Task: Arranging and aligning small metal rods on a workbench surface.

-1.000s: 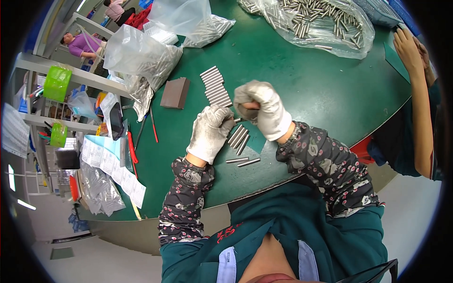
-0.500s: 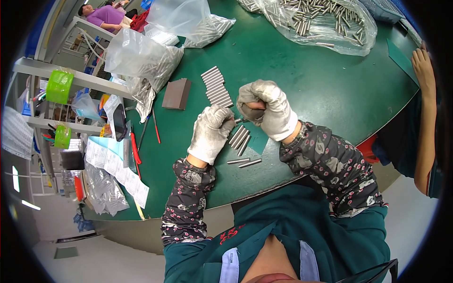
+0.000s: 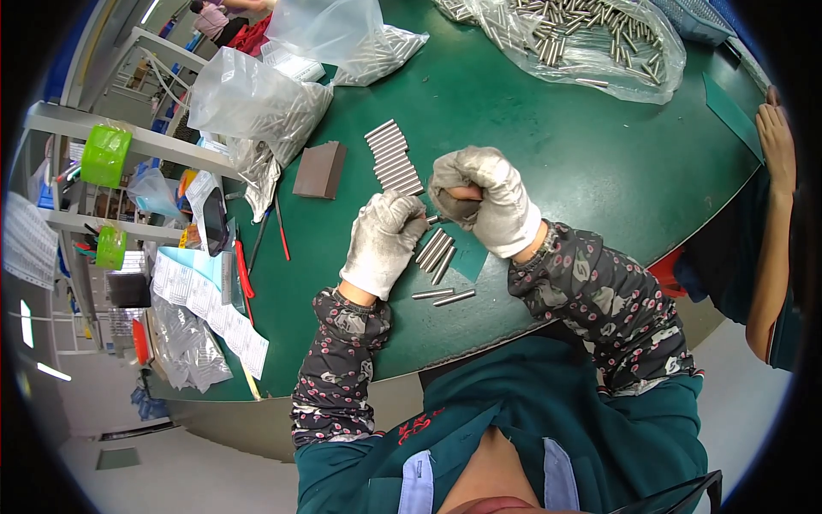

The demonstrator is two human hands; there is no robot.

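Note:
My left hand (image 3: 383, 240), in a worn whitish glove, is closed in a pinch at the near end of a row of metal pins (image 3: 392, 158). A short metal pin (image 3: 433, 219) pokes out at its fingertips. My right hand (image 3: 492, 201), gloved too with bare skin showing at the fingers, is curled shut just to the right; what lies inside it is hidden. Below the hands, several loose pins (image 3: 436, 250) lie side by side, partly on a green sheet (image 3: 468, 257). Two more pins (image 3: 443, 295) rest nearer the table edge.
A brown block (image 3: 320, 170) sits left of the row. Bags of pins (image 3: 257, 103) stand at the back left, and an open bag (image 3: 591, 43) of pins lies at the far right. Red-handled pliers (image 3: 243, 270) and papers (image 3: 210, 313) are left. A co-worker's hand (image 3: 776, 141) rests at the right edge.
My hands hold nearly the same pose and place. In the far background a person has shifted, and the co-worker's arm at the right has moved slightly down.

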